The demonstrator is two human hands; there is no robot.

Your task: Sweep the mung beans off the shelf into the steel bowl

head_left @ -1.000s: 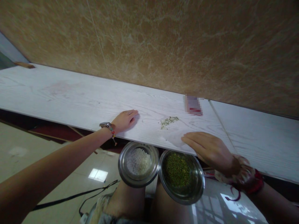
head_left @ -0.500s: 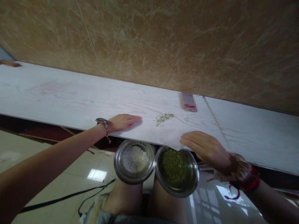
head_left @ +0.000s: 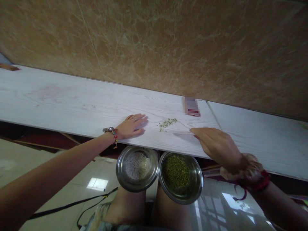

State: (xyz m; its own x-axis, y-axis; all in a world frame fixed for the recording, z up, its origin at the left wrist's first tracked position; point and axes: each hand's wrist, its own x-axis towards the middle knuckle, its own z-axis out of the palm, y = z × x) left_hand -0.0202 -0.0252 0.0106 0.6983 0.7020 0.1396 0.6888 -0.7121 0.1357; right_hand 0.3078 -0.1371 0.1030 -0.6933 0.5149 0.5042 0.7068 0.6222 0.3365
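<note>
My left hand (head_left: 132, 125) lies on the white wood-grain ledge with fingers spread, empty. My right hand (head_left: 218, 142) pinches a thin white sheet (head_left: 184, 133), which looks like paper and is seen nearly edge-on just above the ledge. Between the hands lies a small scatter of green mung beans (head_left: 168, 122), close to the sheet's far side. Two steel bowls rest on my thighs below the ledge's front edge. The left bowl (head_left: 120, 179) holds white grains (head_left: 137, 165) that look like rice; the right bowl (head_left: 198, 189) holds mung beans (head_left: 177, 171).
A blurred-out phone-like object (head_left: 192, 106) lies at the back of the ledge (head_left: 79, 102), against the brown marbled wall (head_left: 154, 45). A brown wooden piece (head_left: 9, 67) sits at the far left end. A black strap (head_left: 72, 202) hangs at lower left above the tiled floor.
My right hand has moved slightly up and right, bringing the white sheet from over the right bowl's rim onto the ledge beside the beans. My left hand's fingers have spread.
</note>
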